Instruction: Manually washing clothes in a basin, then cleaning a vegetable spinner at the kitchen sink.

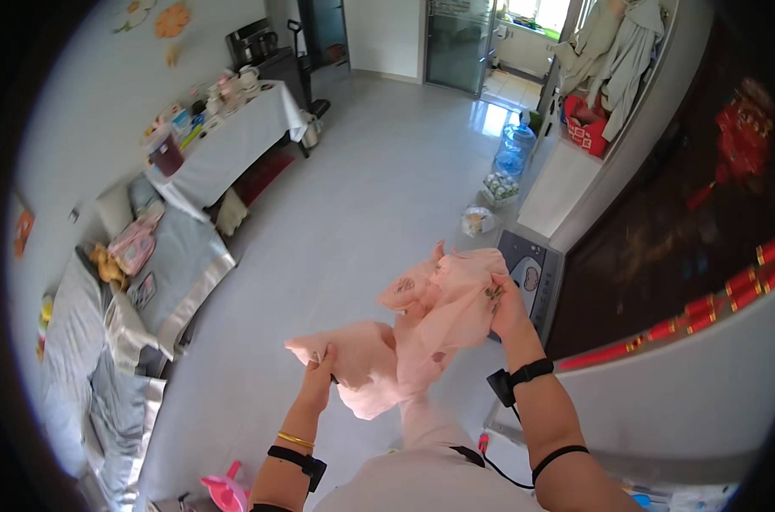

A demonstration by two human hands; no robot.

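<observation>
A crumpled, thin pink cloth (438, 316) with small printed motifs hangs in the air in front of my body. I cannot make out whether it is a garment. At its left end, my left hand (322, 369) is closed on the edge with the thumb on top. My right hand (508, 309) grips the upper right part, its fingers partly hidden in the folds. Between the two hands the fabric sags in loose, bunched folds. Both forearms wear black straps with small devices, and a gold bangle is on the left one.
A grey doormat (528, 273) lies by the dark door at right. Near it stand a blue water bottle (515, 145), an egg-filled container (500, 189) and a plastic bag (477, 220). A covered sofa (178, 256) and cloth-draped table (234, 145) line the left; a pink plastic item (227, 491) sits low left.
</observation>
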